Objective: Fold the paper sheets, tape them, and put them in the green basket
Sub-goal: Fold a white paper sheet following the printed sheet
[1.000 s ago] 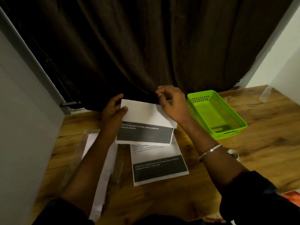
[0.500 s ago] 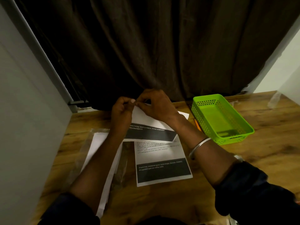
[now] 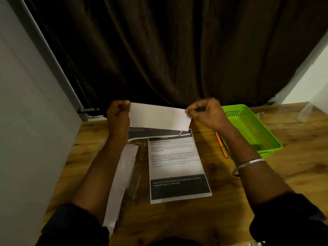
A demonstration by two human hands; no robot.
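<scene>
Over wooden table (image 3: 292, 166), folded sheet (image 3: 159, 117), long axis left-right, pinch grip by left hand (image 3: 118, 116), right hand (image 3: 206, 112).

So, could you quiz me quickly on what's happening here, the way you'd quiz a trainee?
1. True or false: the green basket already has paper in it.
2. What lies between the flat printed sheet and the basket? A) an orange pen B) scissors C) a cup
3. Which hands pinch the folded sheet?

Key: 1 false. 2 A. 3 both: the left hand pinches one end and the right hand the other.
</scene>
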